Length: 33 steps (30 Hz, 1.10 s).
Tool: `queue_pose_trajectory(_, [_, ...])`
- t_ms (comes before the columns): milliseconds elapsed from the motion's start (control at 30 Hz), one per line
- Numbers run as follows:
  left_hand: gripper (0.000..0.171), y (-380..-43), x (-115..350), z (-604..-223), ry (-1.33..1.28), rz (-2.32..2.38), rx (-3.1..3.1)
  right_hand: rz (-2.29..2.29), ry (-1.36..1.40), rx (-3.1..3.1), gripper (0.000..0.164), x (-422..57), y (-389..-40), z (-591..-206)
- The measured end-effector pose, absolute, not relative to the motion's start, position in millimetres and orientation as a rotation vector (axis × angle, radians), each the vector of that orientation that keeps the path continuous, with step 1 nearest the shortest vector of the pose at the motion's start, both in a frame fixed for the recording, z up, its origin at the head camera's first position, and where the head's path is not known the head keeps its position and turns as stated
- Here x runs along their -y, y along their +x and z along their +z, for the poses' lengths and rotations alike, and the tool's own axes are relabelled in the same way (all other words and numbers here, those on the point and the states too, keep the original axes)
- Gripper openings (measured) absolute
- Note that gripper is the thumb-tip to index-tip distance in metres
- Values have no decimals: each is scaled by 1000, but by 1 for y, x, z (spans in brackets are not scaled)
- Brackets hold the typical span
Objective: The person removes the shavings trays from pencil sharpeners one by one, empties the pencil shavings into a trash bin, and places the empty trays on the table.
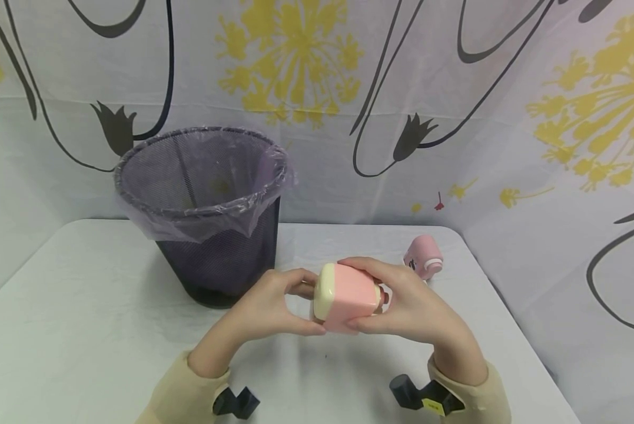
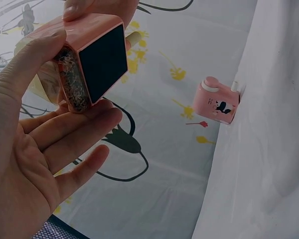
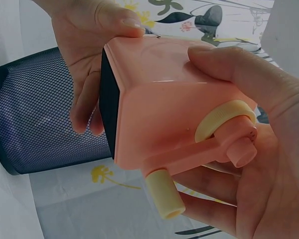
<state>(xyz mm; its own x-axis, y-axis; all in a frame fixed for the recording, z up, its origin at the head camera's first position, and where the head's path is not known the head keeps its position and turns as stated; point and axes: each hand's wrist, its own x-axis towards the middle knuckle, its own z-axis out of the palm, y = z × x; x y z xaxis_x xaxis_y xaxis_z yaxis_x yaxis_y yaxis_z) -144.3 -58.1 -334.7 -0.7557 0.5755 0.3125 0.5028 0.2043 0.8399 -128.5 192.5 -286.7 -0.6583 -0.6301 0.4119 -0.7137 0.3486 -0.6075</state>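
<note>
Both hands hold a pink and cream hand-crank pencil sharpener [image 1: 355, 297] in the air over the table. My right hand [image 1: 414, 303] grips its body from the crank side; the pink crank arm [image 3: 194, 158] with its cream handle [image 3: 165, 194] shows in the right wrist view. At the other end, my left hand [image 1: 271, 309] pinches it between thumb and fingers. In the left wrist view, a clear shavings drawer [image 2: 74, 82] full of pencil shavings shows between that thumb and the fingers. The sharpener's base [image 2: 104, 63] is black.
A black mesh wastebasket [image 1: 226, 259] with a thin purple liner [image 1: 211, 221] stands behind the left hand. A smaller pink sharpener [image 1: 422, 254] with a panda picture is at the table's back right. A patterned cloth [image 1: 317, 165] hangs behind the white table [image 1: 83, 330].
</note>
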Motion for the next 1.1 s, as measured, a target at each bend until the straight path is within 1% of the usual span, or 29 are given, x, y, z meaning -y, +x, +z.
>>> queue_pose_trajectory(333, [53,-145,59,-334,1089,1620,-2366,1190,1264,2458,67,-193,-129,-287])
queue_pose_trajectory(800, [53,-146,61,-332,1140,1604,-2353,1204,1222,2532,66,-192,-128,-284])
queue_pose_trajectory(1100, [53,-146,62,-332,1142,1574,-2375,1204,1261,2474,65,-191,-129,-285])
